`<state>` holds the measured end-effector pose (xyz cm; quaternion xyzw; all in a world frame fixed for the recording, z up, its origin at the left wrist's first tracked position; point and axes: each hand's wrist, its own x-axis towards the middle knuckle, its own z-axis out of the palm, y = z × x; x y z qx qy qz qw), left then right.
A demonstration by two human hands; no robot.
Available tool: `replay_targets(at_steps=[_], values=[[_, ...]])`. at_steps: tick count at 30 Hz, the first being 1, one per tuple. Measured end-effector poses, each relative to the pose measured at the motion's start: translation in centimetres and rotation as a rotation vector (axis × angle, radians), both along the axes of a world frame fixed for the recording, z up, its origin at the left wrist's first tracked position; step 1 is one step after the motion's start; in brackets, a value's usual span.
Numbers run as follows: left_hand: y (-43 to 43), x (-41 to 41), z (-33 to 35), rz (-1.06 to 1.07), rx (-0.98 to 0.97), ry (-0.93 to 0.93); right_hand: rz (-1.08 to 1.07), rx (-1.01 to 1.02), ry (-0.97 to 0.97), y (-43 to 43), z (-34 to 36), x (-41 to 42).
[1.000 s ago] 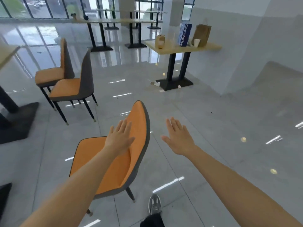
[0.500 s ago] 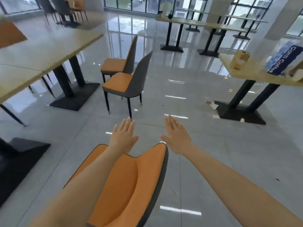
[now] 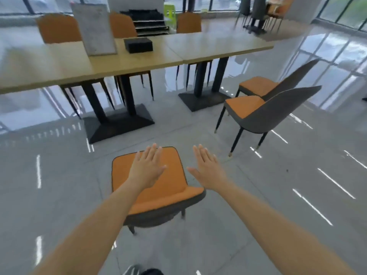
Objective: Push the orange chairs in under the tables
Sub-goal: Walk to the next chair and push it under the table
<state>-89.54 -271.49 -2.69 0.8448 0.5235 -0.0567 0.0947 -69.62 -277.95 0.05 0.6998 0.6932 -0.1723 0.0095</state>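
Both arms were stretched fwd from 6 o'clock. The left hand [image 3: 147, 167] was flat, fingers spread, palm down, holding nothing; it overlapped the nearest orange-padded, grey-shelled chair [image 3: 158, 187] in view, but whether it touched the seat or hovered above couldn't be told. The right hand [image 3: 206, 166] was likewise flat and spread, empty, over bare floor just off the chair's 3 o'clock edge, apart from it.

That chair stood at approx centre frame, seat front toward 12 o'clock, facing the long light-wood table [image 3: 139, 60] w/ black pedestal legs. It was out in the open on the glossy grey tiled floor [image 3: 59, 195], well short of the tabletop edge, not under it.

At 2 o'clock stood two more orange-seat, grey-back chairs side by side: the closer one [image 3: 264, 114] w/ gold-tipped black legs, and the further one [image 3: 266, 86] just behind it. Both were beside the table's 3 o'clock end, seats clear of the tabletop.

On the tabletop, at 11 o'clock, were an upright grey sign card [image 3: 93, 28] and, just beside it, a black rectangular box [image 3: 138, 44]. On the far side of the table, orange chair backs [image 3: 59, 29] showed above the top, their legs visible underneath, i.e. tucked in. At 1 o'clock, far back, was another cluster of dark chairs [image 3: 256, 12], blurred. A shoe tip [image 3: 132, 270] showed at 6 o'clock.
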Motion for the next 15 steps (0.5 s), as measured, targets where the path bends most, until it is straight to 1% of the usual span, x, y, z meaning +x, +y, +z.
replay_targets(at_steps=[6,10,12,15], values=[[-8.7,-3.9,-1.7,0.270,-0.135,0.018,0.318,-0.188,-0.016,-2.7,-2.5,-2.0],[-11.9,-5.7,-2.5,0.298,-0.226,0.066,0.398,-0.294,-0.043,-3.8,-4.3,-3.1],[-12.2,-6.2,-2.9,0.265,-0.213,0.103,0.437,-0.287,-0.087,-4.2,-5.2,-3.4],[-11.5,-6.6,-3.5,0.264,-0.164,0.102,0.447,-0.187,-0.125,-4.1,-6.1,-3.5]])
